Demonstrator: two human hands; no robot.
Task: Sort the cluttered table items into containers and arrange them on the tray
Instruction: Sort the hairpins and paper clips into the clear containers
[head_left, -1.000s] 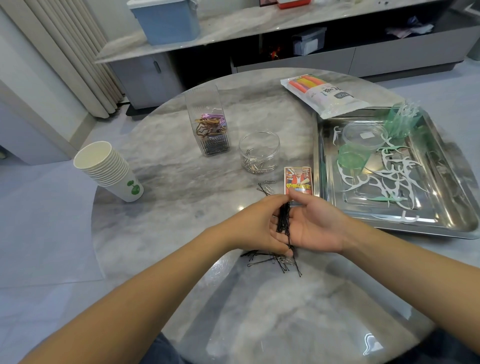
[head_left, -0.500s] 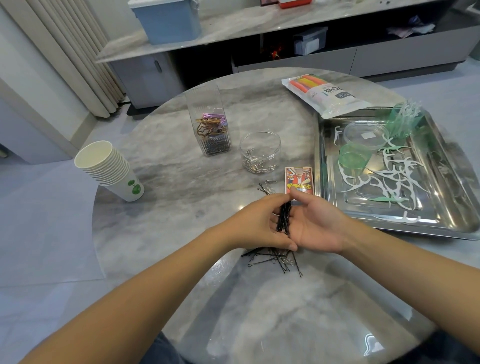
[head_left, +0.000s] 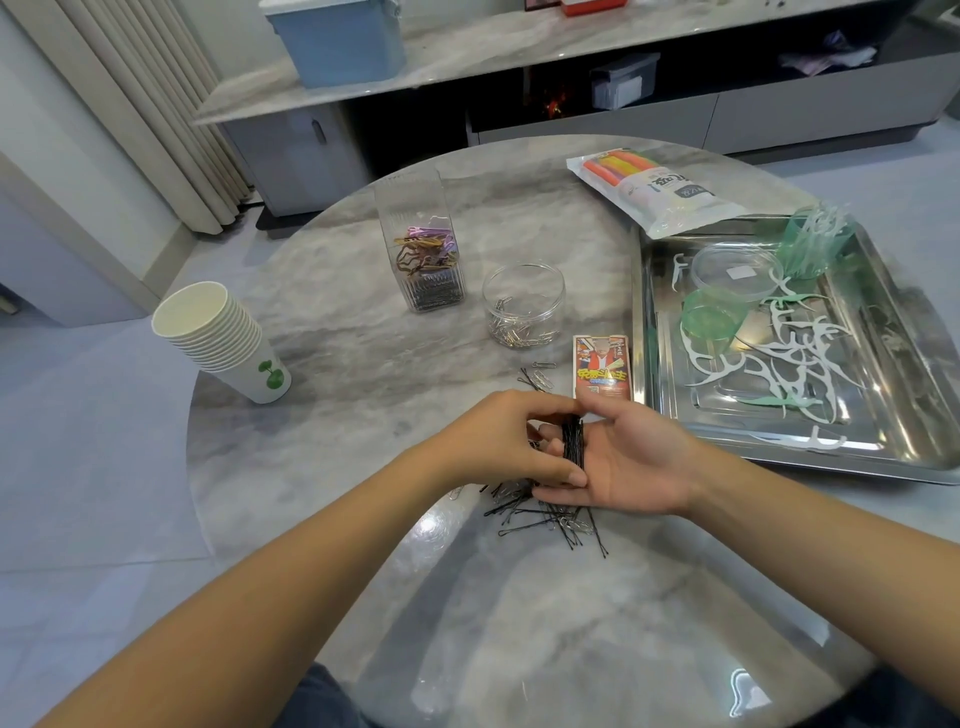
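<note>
While right hand (head_left: 631, 467) lies flat, palm up, left hand (head_left: 511, 447) pinches hairpin bundle (head_left: 573, 441) across its fingers.

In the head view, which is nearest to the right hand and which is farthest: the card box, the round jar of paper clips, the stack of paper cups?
From the right hand:
1. Card box, just beyond the fingertips.
2. Round jar of paper clips, farther back, slightly left.
3. Stack of paper cups, far left near the table edge.

Both forearms reached in over the table (head_left: 363, 395); right hand (head_left: 631, 462) lay palm-up, left hand (head_left: 506, 447) curled against it, fingertips pinching the bundle of hairpins (head_left: 573, 440).
</note>
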